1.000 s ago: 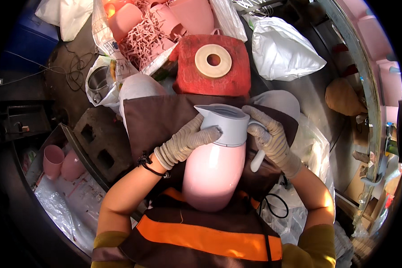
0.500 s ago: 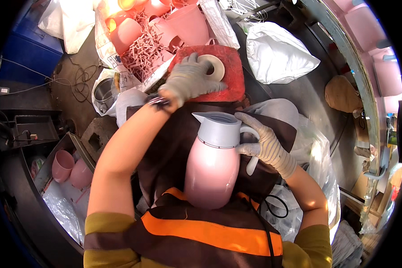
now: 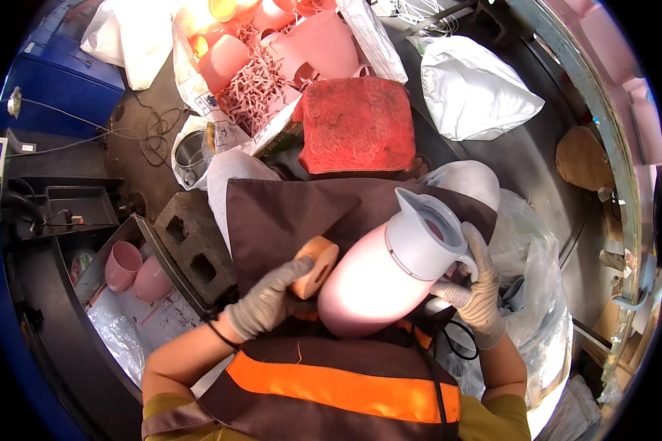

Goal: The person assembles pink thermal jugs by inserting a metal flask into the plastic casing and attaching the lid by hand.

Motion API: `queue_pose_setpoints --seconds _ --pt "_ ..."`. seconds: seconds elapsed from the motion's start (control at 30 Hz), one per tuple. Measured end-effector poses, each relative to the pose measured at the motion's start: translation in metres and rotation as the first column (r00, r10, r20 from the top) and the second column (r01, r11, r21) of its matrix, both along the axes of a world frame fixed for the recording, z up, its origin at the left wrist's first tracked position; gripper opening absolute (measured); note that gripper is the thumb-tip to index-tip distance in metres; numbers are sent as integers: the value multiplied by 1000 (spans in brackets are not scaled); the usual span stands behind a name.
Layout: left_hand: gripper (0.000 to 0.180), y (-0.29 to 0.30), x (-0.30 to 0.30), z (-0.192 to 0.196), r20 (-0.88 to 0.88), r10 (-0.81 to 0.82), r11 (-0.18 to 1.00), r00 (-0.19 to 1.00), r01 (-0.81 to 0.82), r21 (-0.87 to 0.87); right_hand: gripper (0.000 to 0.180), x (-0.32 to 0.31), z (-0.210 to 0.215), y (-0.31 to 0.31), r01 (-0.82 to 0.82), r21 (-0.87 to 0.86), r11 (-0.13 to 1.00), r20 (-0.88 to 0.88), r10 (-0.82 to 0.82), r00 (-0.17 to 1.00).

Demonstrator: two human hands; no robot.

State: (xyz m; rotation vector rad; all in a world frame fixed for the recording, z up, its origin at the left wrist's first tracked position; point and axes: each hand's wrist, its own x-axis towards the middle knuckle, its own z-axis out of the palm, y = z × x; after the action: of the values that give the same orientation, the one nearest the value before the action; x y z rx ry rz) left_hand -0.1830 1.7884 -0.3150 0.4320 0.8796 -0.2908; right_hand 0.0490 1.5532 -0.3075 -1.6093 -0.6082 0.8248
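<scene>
In my lap lies a pink jug [image 3: 364,283] with a grey spouted top [image 3: 424,237], tilted so that its top leans to the right. My right hand [image 3: 478,290], in a pale striped glove, is closed around the jug's grey handle. My left hand [image 3: 265,301], gloved too, grips a roll of tan tape [image 3: 316,266] by its side, close to the jug's lower left wall. Beyond my knees is a red padded block [image 3: 357,125] with a worn top. A brown apron [image 3: 294,220] covers my lap.
Pink jug bodies [image 3: 320,48] and pink plastic scraps fill a sack ahead. A white sack [image 3: 474,88] lies at the far right. On the left are a concrete block [image 3: 191,239] and a bin holding pink cups [image 3: 123,264]. Clear plastic bags [image 3: 526,294] lie by my right arm.
My left hand has lifted the tape roll off the red block and brought it back to the jug. The jug has tipped to the right, my right hand still at its handle.
</scene>
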Motion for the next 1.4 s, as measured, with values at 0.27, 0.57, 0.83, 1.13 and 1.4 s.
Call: queue_pose_setpoints --seconds 0.27,0.57,0.83,1.13,1.4 --pt "56 39 77 18 442 56 951 895 -183 251 93 38 52 53 -77 80 994 516 25 856" --pt "42 160 196 -75 514 105 799 851 -380 466 80 117 1 176 -218 118 969 919 -23 394" --pt "45 194 152 49 514 -253 149 820 -492 858 52 114 -9 179 -173 146 974 845 -32 534" --pt "40 119 198 202 14 -468 -769 883 -415 486 36 113 -9 181 -82 9 997 827 39 561" --pt "64 117 196 77 -298 -366 -825 881 -160 542 40 109 -10 183 -96 -72 993 817 113 565"
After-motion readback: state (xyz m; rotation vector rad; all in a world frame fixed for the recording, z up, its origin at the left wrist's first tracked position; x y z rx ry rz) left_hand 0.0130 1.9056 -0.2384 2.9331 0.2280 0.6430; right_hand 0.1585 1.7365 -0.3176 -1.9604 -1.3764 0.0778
